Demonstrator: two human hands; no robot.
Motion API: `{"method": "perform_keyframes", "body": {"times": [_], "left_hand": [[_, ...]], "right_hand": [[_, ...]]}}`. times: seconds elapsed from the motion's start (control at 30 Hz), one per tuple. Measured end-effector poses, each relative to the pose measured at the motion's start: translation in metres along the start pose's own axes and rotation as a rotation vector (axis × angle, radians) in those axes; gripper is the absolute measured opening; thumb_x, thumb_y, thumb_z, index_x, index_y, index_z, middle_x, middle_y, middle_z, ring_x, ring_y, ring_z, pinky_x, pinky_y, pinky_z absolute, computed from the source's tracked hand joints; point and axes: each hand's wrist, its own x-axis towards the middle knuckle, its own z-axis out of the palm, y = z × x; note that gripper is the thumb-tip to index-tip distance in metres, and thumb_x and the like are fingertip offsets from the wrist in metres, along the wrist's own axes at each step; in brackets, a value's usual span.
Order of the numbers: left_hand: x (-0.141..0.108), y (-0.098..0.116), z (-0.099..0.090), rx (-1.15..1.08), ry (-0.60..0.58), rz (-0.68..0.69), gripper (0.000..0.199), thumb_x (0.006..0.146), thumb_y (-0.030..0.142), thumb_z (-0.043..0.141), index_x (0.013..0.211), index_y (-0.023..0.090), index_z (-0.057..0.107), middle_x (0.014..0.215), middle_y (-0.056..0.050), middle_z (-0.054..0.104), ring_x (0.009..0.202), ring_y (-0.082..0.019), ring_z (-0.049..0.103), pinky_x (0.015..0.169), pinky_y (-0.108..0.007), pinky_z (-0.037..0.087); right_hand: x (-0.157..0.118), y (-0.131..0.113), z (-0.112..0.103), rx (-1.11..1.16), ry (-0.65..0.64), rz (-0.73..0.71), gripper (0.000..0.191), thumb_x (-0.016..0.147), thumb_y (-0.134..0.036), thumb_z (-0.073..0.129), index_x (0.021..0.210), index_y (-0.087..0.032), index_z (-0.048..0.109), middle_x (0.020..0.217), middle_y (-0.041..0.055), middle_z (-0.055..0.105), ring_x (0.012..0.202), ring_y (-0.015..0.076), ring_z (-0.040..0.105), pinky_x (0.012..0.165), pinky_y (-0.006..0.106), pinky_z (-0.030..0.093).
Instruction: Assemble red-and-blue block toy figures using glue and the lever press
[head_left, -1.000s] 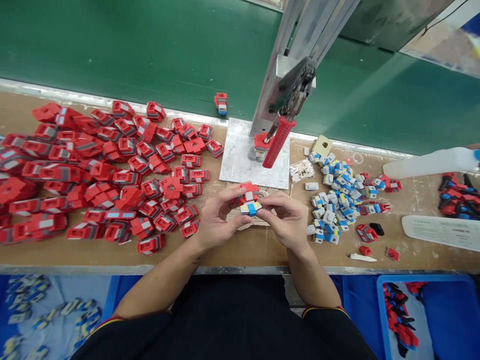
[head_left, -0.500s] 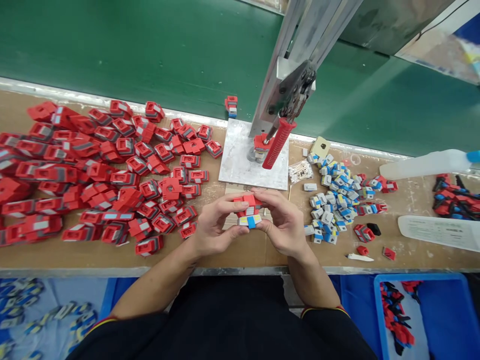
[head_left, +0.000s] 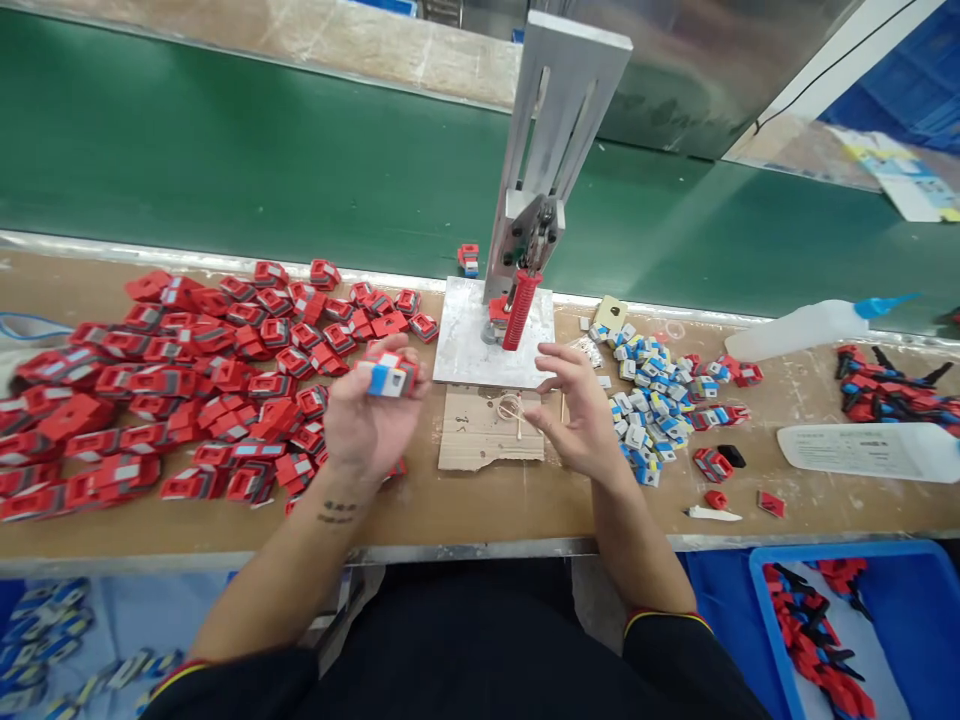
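Left hand [head_left: 371, 425]: fingers curled, palm turned partly up, has hold of a red-and-blue piece [head_left: 388, 377] at the finger end, thumb along its left side. Right hand [head_left: 583, 412]: thumb and fingers spread well apart, slightly bent, nothing seen between them; it hangs over the bench [head_left: 420, 505].

Key relation: the red-and-blue piece sits in the left hand, well off to the left of the right hand, with a wide gap between the two. Its blue-and-white face looks back toward the person, red part behind. Body is compact; the visible face runs roughly crosswise, true long axis hard to tell, fingers cover some of it.

Clamp with red handle [head_left: 523, 310] stands ahead of both hands, between them; right fingertips are nearer to it than the left ones, apart from it as far as the view shows. Another red part [head_left: 496, 320] is under the clamp, half hidden by the handle, on the metal plate [head_left: 457, 340]. Cardboard sheet [head_left: 480, 440] lies between the hands, pale loop [head_left: 510, 408] on it, just left of the right thumb.

Red pile [head_left: 232, 400] spreads left of and partly behind the left hand; blue-and-white pile [head_left: 649, 385] is just right of the right hand.
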Motion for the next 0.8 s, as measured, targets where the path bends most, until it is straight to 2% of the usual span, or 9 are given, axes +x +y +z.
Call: {"method": "perform_keyframes", "body": {"times": [0.07,0.13,0.23,0.3,0.37,0.5,0.6,0.7,0.8], "left_hand": [[0.019,0.013,-0.003,0.143,-0.037,0.002,0.033,0.078,0.05,0.082,0.094,0.022,0.073,0.089,-0.003,0.069,0.077,-0.017,0.065,0.068,-0.029,0.057],[0.043,0.019,-0.002,0.455,-0.148,0.094,0.028,0.075,0.041,0.08,0.094,0.022,0.072,0.089,-0.003,0.066,0.079,-0.018,0.063,0.072,-0.032,0.057],[0.081,0.022,0.008,1.079,-0.529,0.29,0.032,0.071,0.036,0.081,0.097,0.021,0.071,0.125,-0.01,0.068,0.107,-0.026,0.067,0.093,-0.039,0.059],[0.102,0.024,0.016,1.382,-0.795,0.286,0.025,0.077,0.035,0.075,0.096,0.019,0.071,0.157,-0.016,0.054,0.117,-0.029,0.067,0.099,-0.042,0.057],[0.116,0.025,0.024,1.569,-0.926,0.217,0.022,0.086,0.034,0.066,0.1,0.017,0.073,0.17,-0.018,0.041,0.117,-0.028,0.07,0.1,-0.041,0.056],[0.129,0.022,0.03,1.614,-1.028,0.179,0.035,0.094,0.034,0.062,0.123,0.021,0.075,0.175,-0.015,0.036,0.125,-0.026,0.068,0.109,-0.038,0.052],[0.137,0.013,0.03,1.484,-1.037,0.167,0.036,0.083,0.03,0.073,0.118,0.022,0.078,0.161,-0.012,0.054,0.113,-0.025,0.07,0.101,-0.036,0.054],[0.145,0.006,0.028,1.319,-0.972,0.149,0.036,0.068,0.023,0.081,0.105,0.023,0.083,0.135,-0.011,0.069,0.086,-0.021,0.067,0.086,-0.035,0.054],[0.149,0.006,0.027,1.232,-0.927,0.132,0.044,0.063,0.02,0.082,0.107,0.025,0.085,0.135,-0.01,0.069,0.075,-0.017,0.062,0.084,-0.034,0.053]], "right_hand": [[0.011,0.007,-0.012,-0.058,-0.077,0.026,0.047,0.1,-0.053,0.073,0.144,-0.039,0.064,0.154,0.0109,0.058,0.139,0.0304,0.062,0.095,0.045,0.069],[0.026,0.016,-0.016,-0.069,-0.213,0.035,0.05,0.099,-0.057,0.072,0.146,-0.039,0.063,0.158,0.0114,0.055,0.146,0.032,0.056,0.096,0.046,0.069],[0.048,0.027,-0.011,-0.025,-0.382,0.029,0.052,0.101,-0.062,0.068,0.146,-0.038,0.064,0.15,0.0115,0.06,0.14,0.0299,0.06,0.1,0.046,0.068],[0.057,0.031,-0.006,0.034,-0.419,0.012,0.052,0.101,-0.064,0.065,0.143,-0.034,0.066,0.138,0.0108,0.065,0.129,0.027,0.066,0.098,0.045,0.068],[0.058,0.028,-0.004,0.086,-0.393,-0.009,0.049,0.101,-0.064,0.066,0.137,-0.031,0.07,0.128,0.0099,0.068,0.12,0.0247,0.069,0.094,0.041,0.068],[0.048,0.002,-0.015,0.197,-0.317,-0.096,0.041,0.102,-0.059,0.069,0.132,-0.031,0.073,0.119,0.0066,0.073,0.11,0.0202,0.073,0.087,0.036,0.067],[0.053,-0.03,-0.031,0.228,-0.298,-0.142,0.046,0.101,-0.061,0.07,0.138,-0.033,0.071,0.123,0.0049,0.077,0.111,0.0204,0.076,0.09,0.037,0.069],[0.077,-0.06,-0.045,0.195,-0.241,-0.123,0.065,0.095,-0.075,0.068,0.145,-0.032,0.067,0.126,0.0048,0.079,0.109,0.0222,0.08,0.092,0.04,0.071],[0.115,-0.084,-0.054,0.165,-0.096,-0.156,0.079,0.088,-0.083,0.068,0.149,-0.032,0.065,0.133,0.0039,0.079,0.111,0.0233,0.083,0.086,0.035,0.07]]}}
